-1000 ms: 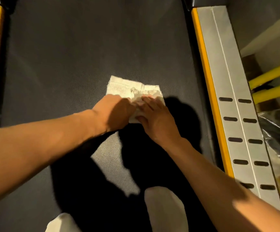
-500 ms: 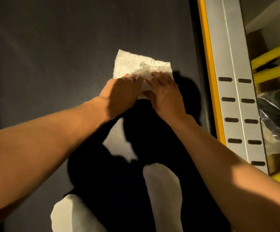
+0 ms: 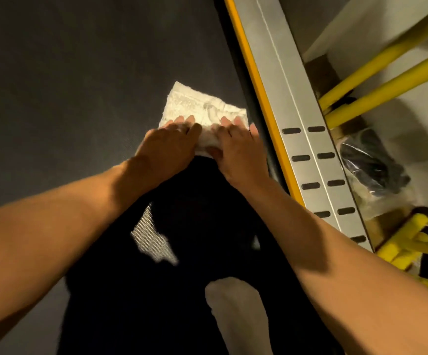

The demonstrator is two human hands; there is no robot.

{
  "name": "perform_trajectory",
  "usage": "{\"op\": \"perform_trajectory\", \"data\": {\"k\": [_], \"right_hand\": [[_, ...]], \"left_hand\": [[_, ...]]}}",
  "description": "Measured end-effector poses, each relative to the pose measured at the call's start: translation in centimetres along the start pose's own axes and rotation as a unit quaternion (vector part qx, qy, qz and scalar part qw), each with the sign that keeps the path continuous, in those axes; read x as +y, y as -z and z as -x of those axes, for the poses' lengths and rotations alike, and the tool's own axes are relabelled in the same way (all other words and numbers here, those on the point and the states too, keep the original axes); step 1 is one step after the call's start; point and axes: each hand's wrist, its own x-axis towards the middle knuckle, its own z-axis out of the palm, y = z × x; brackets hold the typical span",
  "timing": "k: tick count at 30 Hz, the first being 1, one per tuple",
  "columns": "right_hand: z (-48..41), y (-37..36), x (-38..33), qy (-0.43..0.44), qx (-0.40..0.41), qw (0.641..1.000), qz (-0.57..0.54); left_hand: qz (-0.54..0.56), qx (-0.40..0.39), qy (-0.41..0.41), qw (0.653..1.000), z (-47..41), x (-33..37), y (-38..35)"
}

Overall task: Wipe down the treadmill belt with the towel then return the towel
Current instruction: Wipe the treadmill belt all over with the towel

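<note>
Currently: white towel (image 3: 202, 107), folded and rumpled, lies flat on the dark treadmill belt (image 3: 79, 73), close beside the yellow-edged silver side rail (image 3: 297, 119). Its near edge sits under both hands. Left hand (image 3: 169, 147) and right hand (image 3: 238, 152) press down side by side, fingers stretched fairly flat on the cloth.

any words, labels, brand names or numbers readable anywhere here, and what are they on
None can be read.
The towel, the treadmill belt and the silver side rail show no print; the rail has only dark slots.
The plastic bag beside the treadmill is too blurred to show any label.
</note>
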Motion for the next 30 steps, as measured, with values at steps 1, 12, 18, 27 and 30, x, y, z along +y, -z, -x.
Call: {"op": "perform_trajectory", "data": {"k": [1,12,18,27,30], "right_hand": [[-0.8,0.2,0.0,-0.015,-0.002,1.0,0.02],[4.6,0.7,0.7,-0.066,-0.038,0.997,-0.005],[2.7,-0.8,0.4,-0.091,-0.001,0.994,-0.056],[5.9,0.0,0.6,-0.035,-0.031,0.998,-0.046],[3.6,0.5,1.0,-0.026,-0.054,0.995,-0.078]], "left_hand": [[0.032,-0.019,0.02,0.999,-0.5,0.0,0.4],[0.029,-0.026,-0.061,0.997,0.0,4.0,1.3],[0.087,0.008,0.02,0.996,-0.8,4.1,0.8],[0.044,0.024,-0.008,0.999,4.0,4.4,-0.7],[0.052,-0.056,0.044,0.996,1.8,4.6,0.7]]}}
